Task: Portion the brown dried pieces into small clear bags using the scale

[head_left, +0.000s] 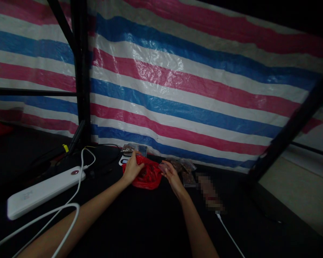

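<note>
A red plastic bag (pixel 148 176) lies on the dark table near the striped tarp. My left hand (pixel 131 167) grips the bag's upper left edge, fingers closed on the plastic. My right hand (pixel 170 172) is at the bag's right side, fingers pinched on a small clear packet (pixel 163 166). Several more small clear packets with brown contents (pixel 184 168) lie just right of that hand. Behind the bag sits a small white scale (pixel 123 159) with another packet (pixel 130 147) on it.
A white power strip (pixel 43 191) with a white cable (pixel 70 208) lies at the left. A red, white and blue striped tarp (pixel 193 79) hangs behind. Black frame posts (pixel 80 71) stand left and right. A blurred object (pixel 210 193) and a thin white cable (pixel 230 234) lie right.
</note>
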`<state>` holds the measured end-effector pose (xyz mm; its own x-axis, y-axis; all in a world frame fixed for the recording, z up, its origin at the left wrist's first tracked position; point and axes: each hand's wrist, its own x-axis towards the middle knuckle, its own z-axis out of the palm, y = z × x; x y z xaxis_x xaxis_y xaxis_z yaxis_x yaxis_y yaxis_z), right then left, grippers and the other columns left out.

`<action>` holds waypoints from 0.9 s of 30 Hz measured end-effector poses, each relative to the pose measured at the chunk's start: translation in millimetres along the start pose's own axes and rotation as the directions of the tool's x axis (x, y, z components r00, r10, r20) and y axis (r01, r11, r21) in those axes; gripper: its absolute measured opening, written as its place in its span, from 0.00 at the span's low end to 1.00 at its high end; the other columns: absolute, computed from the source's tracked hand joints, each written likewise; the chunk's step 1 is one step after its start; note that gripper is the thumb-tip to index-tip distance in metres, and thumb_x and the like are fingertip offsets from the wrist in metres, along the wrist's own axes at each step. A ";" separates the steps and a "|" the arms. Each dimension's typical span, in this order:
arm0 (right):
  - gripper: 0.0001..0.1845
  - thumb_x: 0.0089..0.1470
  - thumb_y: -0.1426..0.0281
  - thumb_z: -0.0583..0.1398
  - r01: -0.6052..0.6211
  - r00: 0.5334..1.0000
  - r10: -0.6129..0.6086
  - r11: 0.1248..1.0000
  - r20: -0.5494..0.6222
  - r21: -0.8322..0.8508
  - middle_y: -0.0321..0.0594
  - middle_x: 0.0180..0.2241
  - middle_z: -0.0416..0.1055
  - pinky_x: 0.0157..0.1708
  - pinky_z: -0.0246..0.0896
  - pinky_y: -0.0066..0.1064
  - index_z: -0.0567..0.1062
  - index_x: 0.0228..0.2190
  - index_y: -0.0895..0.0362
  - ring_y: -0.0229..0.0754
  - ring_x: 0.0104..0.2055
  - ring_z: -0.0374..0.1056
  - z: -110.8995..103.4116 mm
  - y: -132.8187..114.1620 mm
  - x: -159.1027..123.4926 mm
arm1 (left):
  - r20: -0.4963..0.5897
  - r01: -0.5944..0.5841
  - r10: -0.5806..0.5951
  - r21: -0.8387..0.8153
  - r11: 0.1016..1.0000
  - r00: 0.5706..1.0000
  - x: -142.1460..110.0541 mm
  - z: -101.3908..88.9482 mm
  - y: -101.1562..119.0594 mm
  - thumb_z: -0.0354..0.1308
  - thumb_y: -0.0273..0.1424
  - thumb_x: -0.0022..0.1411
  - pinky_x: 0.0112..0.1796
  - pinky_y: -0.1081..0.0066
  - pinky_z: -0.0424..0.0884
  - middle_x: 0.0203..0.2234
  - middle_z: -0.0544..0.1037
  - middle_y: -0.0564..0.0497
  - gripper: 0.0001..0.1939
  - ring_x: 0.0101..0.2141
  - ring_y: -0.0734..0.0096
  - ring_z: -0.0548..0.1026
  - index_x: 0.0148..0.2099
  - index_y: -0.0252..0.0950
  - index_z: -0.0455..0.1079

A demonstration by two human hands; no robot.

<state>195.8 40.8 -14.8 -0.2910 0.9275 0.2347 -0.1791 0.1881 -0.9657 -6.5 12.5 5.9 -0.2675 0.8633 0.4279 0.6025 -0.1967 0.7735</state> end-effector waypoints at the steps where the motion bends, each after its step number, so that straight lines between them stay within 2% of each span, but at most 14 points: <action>1: 0.23 0.41 0.58 0.59 -0.018 0.999 0.019 1.000 -0.029 0.005 0.40 0.39 0.69 0.32 0.63 0.32 0.66 0.41 0.49 0.43 0.40 0.66 -2.1 -1.5 -0.2 | -0.005 -0.011 0.011 -0.022 1.000 1.000 -0.2 -0.5 -1.9 0.50 0.22 0.46 0.42 0.66 0.64 0.34 0.72 0.50 0.18 0.37 0.66 0.71 0.43 0.35 0.61; 5: 0.19 0.46 0.58 0.53 -0.044 0.994 0.034 0.995 -0.104 -0.091 0.37 0.33 0.69 0.25 0.61 0.27 0.64 0.41 0.49 0.37 0.28 0.67 -7.4 -7.8 -0.2 | -0.062 -0.039 0.033 -0.092 0.995 0.998 -2.3 -0.7 -8.6 0.46 0.19 0.46 0.44 0.67 0.63 0.34 0.74 0.51 0.16 0.38 0.67 0.70 0.38 0.36 0.66; 9: 0.16 0.48 0.56 0.48 0.002 0.991 -0.042 0.953 -0.127 -0.304 0.33 0.25 0.66 0.20 0.59 0.28 0.63 0.34 0.53 0.35 0.18 0.64 -2.5 -5.9 -1.2 | -0.143 -0.045 0.020 -0.175 0.984 0.990 -4.8 2.6 -10.5 0.46 0.22 0.48 0.44 0.67 0.64 0.34 0.74 0.49 0.15 0.37 0.66 0.71 0.38 0.35 0.67; 11: 0.15 0.49 0.55 0.49 0.033 0.984 -0.103 0.904 -0.143 -0.426 0.31 0.23 0.64 0.20 0.58 0.29 0.61 0.32 0.53 0.36 0.18 0.63 2.0 -5.6 -3.7 | -0.168 -0.058 0.025 -0.193 0.979 0.986 -6.0 3.7 -9.9 0.46 0.23 0.48 0.43 0.67 0.64 0.34 0.74 0.49 0.15 0.37 0.66 0.71 0.38 0.34 0.68; 13: 0.16 0.47 0.54 0.52 0.079 0.970 -0.197 0.808 -0.141 -0.583 0.31 0.23 0.63 0.24 0.58 0.29 0.61 0.29 0.53 0.38 0.22 0.63 6.9 -8.3 -8.1 | -0.180 -0.077 0.040 -0.200 0.977 0.983 -7.3 4.1 -8.5 0.46 0.23 0.48 0.43 0.67 0.64 0.33 0.74 0.49 0.14 0.37 0.66 0.71 0.37 0.34 0.68; 15: 0.17 0.43 0.54 0.56 0.114 0.956 -0.274 0.671 -0.102 -0.732 0.32 0.25 0.63 0.27 0.57 0.29 0.61 0.27 0.53 0.39 0.27 0.63 12.3 -13.3 -13.9 | -0.184 -0.098 0.059 -0.209 0.973 0.981 -8.9 3.9 -6.2 0.46 0.23 0.48 0.42 0.68 0.64 0.32 0.74 0.49 0.14 0.36 0.66 0.71 0.37 0.34 0.68; 17: 0.17 0.40 0.55 0.59 0.128 0.954 -0.297 0.549 -0.049 -0.826 0.32 0.26 0.64 0.28 0.55 0.29 0.62 0.28 0.53 0.40 0.29 0.63 18.0 -18.2 -20.0 | -0.180 -0.106 0.065 -0.229 0.968 0.981 -10.9 3.6 -3.0 0.46 0.23 0.48 0.41 0.68 0.65 0.32 0.74 0.49 0.14 0.35 0.67 0.71 0.37 0.34 0.68; 19: 0.15 0.41 0.57 0.59 0.129 0.958 -0.285 0.482 -0.016 -0.867 0.33 0.28 0.64 0.27 0.53 0.28 0.63 0.29 0.52 0.40 0.30 0.63 22.6 -20.7 -24.6 | -0.175 -0.101 0.058 -0.246 0.964 0.983 -13.1 3.2 0.6 0.46 0.23 0.48 0.41 0.68 0.65 0.32 0.74 0.50 0.14 0.35 0.67 0.71 0.37 0.34 0.68; 22: 0.09 0.45 0.64 0.58 0.113 0.967 -0.253 0.495 -0.018 -0.862 0.34 0.32 0.64 0.28 0.51 0.28 0.66 0.32 0.50 0.40 0.31 0.63 25.0 -19.3 -26.1 | -0.156 -0.089 0.051 -0.248 0.965 0.986 -15.3 2.3 5.3 0.46 0.23 0.48 0.41 0.69 0.65 0.32 0.74 0.50 0.14 0.35 0.68 0.71 0.37 0.34 0.67; 25: 0.07 0.44 0.67 0.58 0.110 0.972 -0.233 0.600 -0.041 -0.792 0.33 0.32 0.63 0.28 0.52 0.28 0.68 0.30 0.49 0.40 0.32 0.63 22.4 -15.9 -21.4 | -0.098 -0.083 0.065 -0.190 0.978 0.993 -14.1 1.4 7.4 0.46 0.23 0.49 0.41 0.69 0.65 0.33 0.74 0.50 0.13 0.36 0.67 0.71 0.37 0.34 0.67; 27: 0.05 0.43 0.68 0.58 0.112 0.963 -0.255 0.678 -0.089 -0.727 0.33 0.31 0.63 0.30 0.53 0.28 0.69 0.27 0.50 0.40 0.32 0.62 19.3 -14.7 -16.3 | -0.023 -0.052 0.050 -0.102 0.993 0.998 -11.4 1.4 7.4 0.46 0.23 0.51 0.41 0.68 0.64 0.32 0.74 0.49 0.12 0.35 0.67 0.71 0.37 0.34 0.67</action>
<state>185.1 16.7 -2.3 -0.1504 0.8738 0.4625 0.5289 0.4663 -0.7091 2.0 1.8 6.1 -0.2545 0.8413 0.4769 0.5356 -0.2880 0.7939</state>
